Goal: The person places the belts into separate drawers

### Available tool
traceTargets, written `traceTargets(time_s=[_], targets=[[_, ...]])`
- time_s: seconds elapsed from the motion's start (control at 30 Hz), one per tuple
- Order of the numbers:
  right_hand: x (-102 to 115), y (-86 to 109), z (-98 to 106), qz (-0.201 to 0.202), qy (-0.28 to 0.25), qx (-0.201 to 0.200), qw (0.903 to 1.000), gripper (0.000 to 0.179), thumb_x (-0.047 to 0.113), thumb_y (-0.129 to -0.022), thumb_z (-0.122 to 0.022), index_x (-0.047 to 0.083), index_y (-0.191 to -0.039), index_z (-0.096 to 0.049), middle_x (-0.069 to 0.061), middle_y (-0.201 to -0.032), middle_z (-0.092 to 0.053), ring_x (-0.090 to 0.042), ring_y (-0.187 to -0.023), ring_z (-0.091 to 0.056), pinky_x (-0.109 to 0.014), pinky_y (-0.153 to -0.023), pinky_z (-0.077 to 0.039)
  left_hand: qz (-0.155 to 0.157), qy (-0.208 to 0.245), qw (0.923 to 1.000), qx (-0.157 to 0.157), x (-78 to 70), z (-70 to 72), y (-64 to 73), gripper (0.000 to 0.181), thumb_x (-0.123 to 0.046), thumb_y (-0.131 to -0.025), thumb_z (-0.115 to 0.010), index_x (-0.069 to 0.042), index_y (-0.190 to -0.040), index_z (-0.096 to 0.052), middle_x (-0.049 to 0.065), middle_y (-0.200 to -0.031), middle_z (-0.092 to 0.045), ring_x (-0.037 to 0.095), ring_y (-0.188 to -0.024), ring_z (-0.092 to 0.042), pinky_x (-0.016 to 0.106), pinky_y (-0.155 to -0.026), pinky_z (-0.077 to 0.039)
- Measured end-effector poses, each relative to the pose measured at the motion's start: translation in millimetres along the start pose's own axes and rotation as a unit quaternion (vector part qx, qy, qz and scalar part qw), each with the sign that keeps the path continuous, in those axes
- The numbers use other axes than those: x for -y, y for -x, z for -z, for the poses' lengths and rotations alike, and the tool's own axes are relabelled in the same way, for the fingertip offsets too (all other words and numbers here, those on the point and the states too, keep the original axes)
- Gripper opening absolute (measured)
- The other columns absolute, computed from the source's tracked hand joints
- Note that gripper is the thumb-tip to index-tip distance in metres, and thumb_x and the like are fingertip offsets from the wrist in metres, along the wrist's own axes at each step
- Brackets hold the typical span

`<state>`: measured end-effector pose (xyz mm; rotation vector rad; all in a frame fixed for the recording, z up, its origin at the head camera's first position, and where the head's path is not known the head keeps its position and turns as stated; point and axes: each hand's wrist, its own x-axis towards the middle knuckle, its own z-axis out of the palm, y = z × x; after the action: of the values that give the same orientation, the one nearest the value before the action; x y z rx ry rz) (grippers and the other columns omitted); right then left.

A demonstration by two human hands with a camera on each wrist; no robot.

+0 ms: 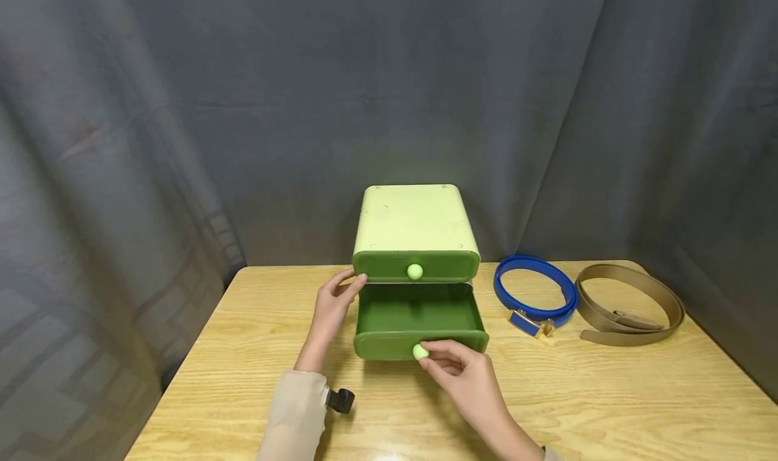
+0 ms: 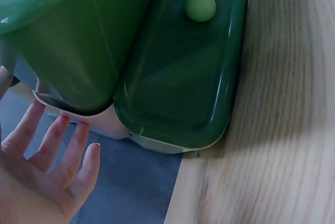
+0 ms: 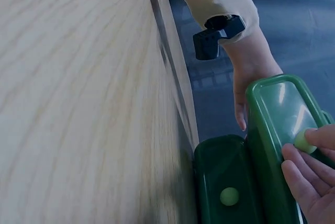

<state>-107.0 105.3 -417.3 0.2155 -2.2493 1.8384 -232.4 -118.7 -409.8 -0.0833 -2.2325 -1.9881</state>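
A pale-green, round-edged two-drawer cabinet (image 1: 416, 218) is placed on the light wood-grained worktop (image 1: 577, 400), in front of a dark grey fabric curtain (image 1: 425, 83). One green rectangular drawer (image 1: 389, 346) is pulled out, its inside exposed; the other green drawer (image 1: 383, 266) is kept closed, its front set with a pale-green round knob (image 1: 415, 272). The matching light-green ball knob (image 1: 419, 352) of the pulled-out drawer is pinched between thumb and fingers in the grip of the right hand (image 1: 464, 373). The left hand (image 1: 331, 306) is held at the cabinet's left side, its grip loose, its fingers extended (in the left wrist view, fingertips are seen against a pale edge). A small black device (image 1: 342, 400) is worn at the beige fabric sleeve (image 1: 296, 414). To the right, a coiled blue belt (image 1: 554, 314) with a gold-and-blue buckle (image 1: 525, 322) is laid just beside a coiled tan belt (image 1: 616, 338).
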Motion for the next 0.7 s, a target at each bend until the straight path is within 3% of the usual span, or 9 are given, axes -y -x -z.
traceTargets(time_s=[0.7], targets=[[-0.6, 14.4, 1.0, -0.027, 0.009, 0.027, 0.9992, 0.020, 0.000, -0.080, -0.080, 0.008, -0.098, -0.078, -0.006, -0.094, -0.075, -0.011, -0.082, -0.071, -0.023, -0.072, -0.057, -0.007, 0.000, 1.0000, -0.004, 0.2, -0.7, -0.4, 0.043, -0.031, -0.094, -0.070, -0.008, -0.129, -0.064, 0.009, -0.132, -0.060, 0.025, -0.110, -0.062, 0.040, -0.092, -0.047]])
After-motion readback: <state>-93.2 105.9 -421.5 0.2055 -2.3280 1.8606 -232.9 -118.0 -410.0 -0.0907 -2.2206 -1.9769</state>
